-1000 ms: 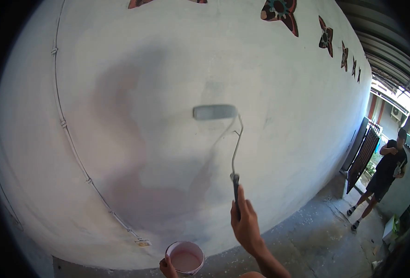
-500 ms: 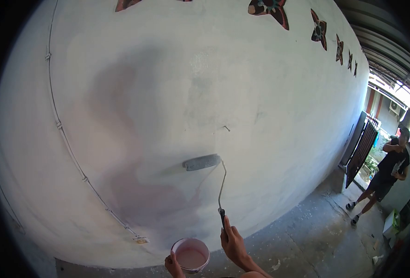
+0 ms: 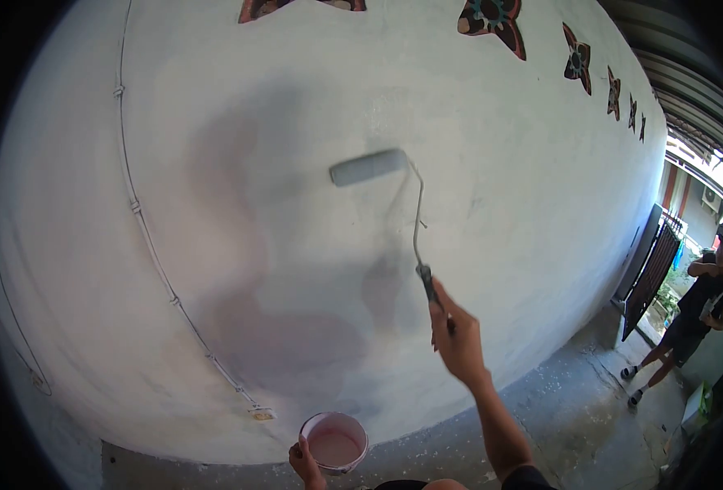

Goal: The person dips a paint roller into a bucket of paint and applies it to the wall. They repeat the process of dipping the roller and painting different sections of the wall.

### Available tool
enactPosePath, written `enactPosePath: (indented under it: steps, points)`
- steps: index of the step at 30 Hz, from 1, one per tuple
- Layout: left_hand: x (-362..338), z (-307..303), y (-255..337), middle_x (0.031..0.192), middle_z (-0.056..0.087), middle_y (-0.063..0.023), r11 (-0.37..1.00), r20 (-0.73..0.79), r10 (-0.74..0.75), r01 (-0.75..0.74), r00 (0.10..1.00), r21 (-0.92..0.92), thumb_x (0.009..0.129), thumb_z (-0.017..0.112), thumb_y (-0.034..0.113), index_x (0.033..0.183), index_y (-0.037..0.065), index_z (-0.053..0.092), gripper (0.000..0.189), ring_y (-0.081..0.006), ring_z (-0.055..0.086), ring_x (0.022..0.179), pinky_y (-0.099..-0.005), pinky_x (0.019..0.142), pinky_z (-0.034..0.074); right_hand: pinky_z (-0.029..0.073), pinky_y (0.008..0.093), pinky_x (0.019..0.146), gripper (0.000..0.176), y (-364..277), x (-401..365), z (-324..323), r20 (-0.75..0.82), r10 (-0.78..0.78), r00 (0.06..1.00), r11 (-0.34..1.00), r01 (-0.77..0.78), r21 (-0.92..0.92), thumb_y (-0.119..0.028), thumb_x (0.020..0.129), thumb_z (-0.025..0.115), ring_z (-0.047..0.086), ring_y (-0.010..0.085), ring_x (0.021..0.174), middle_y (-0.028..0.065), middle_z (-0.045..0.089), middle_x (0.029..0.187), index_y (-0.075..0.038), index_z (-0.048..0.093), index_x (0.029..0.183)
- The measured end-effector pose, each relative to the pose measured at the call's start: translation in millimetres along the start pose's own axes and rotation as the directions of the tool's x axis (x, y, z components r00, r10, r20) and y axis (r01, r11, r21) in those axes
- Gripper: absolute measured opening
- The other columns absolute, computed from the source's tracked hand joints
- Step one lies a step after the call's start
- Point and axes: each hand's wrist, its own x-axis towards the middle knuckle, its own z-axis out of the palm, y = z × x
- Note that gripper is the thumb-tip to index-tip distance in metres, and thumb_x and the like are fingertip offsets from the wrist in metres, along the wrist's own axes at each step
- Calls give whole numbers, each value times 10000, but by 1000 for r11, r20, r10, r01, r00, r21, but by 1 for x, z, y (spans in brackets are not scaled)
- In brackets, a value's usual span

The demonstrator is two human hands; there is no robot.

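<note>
My right hand [image 3: 459, 335] is closed round the dark handle of a paint roller [image 3: 369, 167]. The roller's grey sleeve lies against the white wall [image 3: 476, 261], tilted slightly up to the right, with its bent wire frame running down to the handle. Low in the view, my left hand [image 3: 306, 464] grips the rim of a small bucket [image 3: 334, 443] on its left side. Pale pinkish liquid shows inside the bucket.
A cable [image 3: 151, 245] runs down the wall to an outlet box [image 3: 262, 414]. A small nail sticks out near the roller frame. Star-shaped decorations [image 3: 492, 20] line the wall's top. At right, a person [image 3: 700, 302] stands by a metal gate [image 3: 651, 273] on the concrete floor [image 3: 573, 408].
My right hand has pushed the roller up the wall, and more of my forearm shows. The bucket stays in my left hand. The view has shifted slightly left.
</note>
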Motion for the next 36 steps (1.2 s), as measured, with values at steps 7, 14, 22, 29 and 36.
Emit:
enactPosePath:
  steps: [7,14,22,29,36]
  points:
    - [-10,-4,20,894,624,-120,1000,-27,-19,19,999,-21,925,654,395,925,-18,606,415,-208,597,850,-359,748,499,362,248,395,382,-61,81,-8,258,95,961,770,-235,593,-307,1018,509,468,74,458,2,474,724,-28,524,1278]
    - [-17,-10,25,833,557,-64,1000,-69,-24,24,997,-1,935,643,409,898,-17,571,433,-169,528,776,-324,707,453,274,239,342,349,-59,98,40,365,107,925,652,-342,676,-437,1023,454,334,71,383,-16,394,580,-90,484,995]
    - [-17,-21,8,856,634,-130,999,-114,44,-44,992,1,912,661,405,902,-54,626,461,-199,586,779,-345,707,487,319,247,349,345,3,9,85,374,233,898,729,-416,544,-373,1046,426,387,80,366,-3,421,538,-88,397,854]
    - [-33,-15,22,826,581,-60,998,-101,43,-38,994,55,915,683,387,893,-20,582,420,-148,520,739,-320,686,452,342,251,359,345,66,-84,106,434,394,810,674,-576,462,-367,1034,466,412,73,390,-15,423,566,-89,408,837]
    - [-52,-22,14,810,579,-59,997,-110,9,-17,994,-74,921,676,394,895,-13,585,417,-141,528,754,-305,689,451,352,256,368,363,104,-133,104,470,505,724,648,-678,347,-396,1020,493,426,67,403,-20,435,568,-84,467,837]
